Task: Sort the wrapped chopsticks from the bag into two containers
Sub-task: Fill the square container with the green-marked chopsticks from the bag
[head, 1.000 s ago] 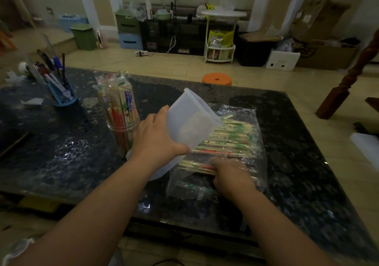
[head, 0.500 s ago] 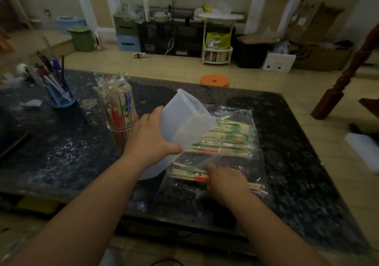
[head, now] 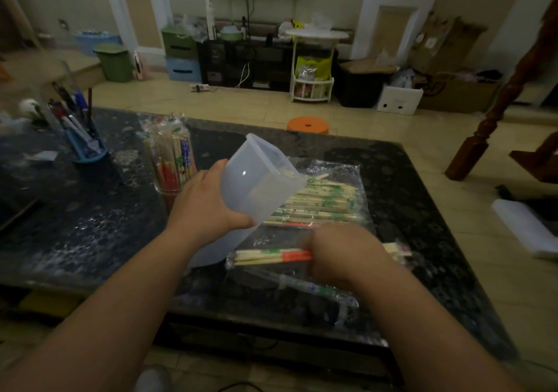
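The left hand (head: 205, 207) grips a translucent white plastic tub (head: 259, 183), tilted, a few sticks showing faintly inside. At its nine o'clock a clear glass jar (head: 172, 165) stands full of wrapped chopsticks. The right hand (head: 341, 255), blurred, clutches a red-and-green wrapped chopstick bundle (head: 271, 255) at the crinkled clear plastic bag (head: 347, 180)'s six o'clock edge.

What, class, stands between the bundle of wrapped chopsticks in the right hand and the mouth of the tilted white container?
Nothing visible blocks it. The right hand grips the wrapped chopsticks just below the white container, which the left hand holds tilted, its mouth facing up and right. Only open air above the bag separates them.
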### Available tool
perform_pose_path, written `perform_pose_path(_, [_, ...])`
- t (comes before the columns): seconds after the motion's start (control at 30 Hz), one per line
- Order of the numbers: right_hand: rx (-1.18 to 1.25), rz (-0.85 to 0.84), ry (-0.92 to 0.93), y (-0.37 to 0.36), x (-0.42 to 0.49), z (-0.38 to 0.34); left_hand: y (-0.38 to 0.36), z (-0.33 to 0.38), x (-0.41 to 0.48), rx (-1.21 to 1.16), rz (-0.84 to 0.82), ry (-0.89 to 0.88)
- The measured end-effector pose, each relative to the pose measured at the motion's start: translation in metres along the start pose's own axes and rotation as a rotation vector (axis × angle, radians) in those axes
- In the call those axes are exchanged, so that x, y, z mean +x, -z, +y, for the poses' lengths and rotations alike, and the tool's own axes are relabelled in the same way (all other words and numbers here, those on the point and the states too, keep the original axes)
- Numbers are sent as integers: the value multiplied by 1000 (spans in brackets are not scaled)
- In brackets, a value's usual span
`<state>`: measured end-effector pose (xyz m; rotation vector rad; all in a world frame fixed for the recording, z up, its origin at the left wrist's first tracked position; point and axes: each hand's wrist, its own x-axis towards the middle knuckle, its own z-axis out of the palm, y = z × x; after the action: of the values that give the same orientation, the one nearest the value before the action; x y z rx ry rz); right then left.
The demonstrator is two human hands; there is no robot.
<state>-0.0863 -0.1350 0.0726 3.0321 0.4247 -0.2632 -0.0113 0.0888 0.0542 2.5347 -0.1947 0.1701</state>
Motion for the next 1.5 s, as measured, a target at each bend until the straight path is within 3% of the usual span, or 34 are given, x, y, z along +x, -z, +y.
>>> perform_pose_path(0.3, [-68,717,21,0,-3,26,5,-2,-4,-14,-16,-82])
perform_pose_path(0.5, [33,1014,-18,-6,1,30,5,-5,0,136,-62,-127])
perform_pose_path(0.6, [230,1111,-77,-7,7,34,6,-7,2,173,-108,-178])
perform_pose_path(0.67, [568,1164,-139,-4,10,32,5,-8,3,145,-146,-176])
perform_pose_path(0.77, [1148,1202,-137,4,13,26,3,-7,5,122,-177,-172])
perform_pose_path(0.83, [1333,1236,-174,10,13,24,2,-9,7,97,-190,-156])
perform_pose_path(0.9, [1431,1184,-269,12,12,21,2,-10,9,49,-195,-136])
perform_pose_path(1.13, [1651,773,-530,-4,23,19,-1,-8,12,-73,-201,-78])
perform_pose_path(1.2, [1681,624,-524,-8,27,19,-1,-8,12,-92,-228,-61])
perform_pose_path(1.3, [1786,405,-362,-8,26,15,-2,-10,12,-102,-252,-48])
perform_pose_path(1.4, [1999,540,-328,-5,26,18,-1,-10,12,-139,-251,-34])
perform_pose_path(1.5, [2012,691,-422,-4,28,21,1,-8,11,-143,-261,-40])
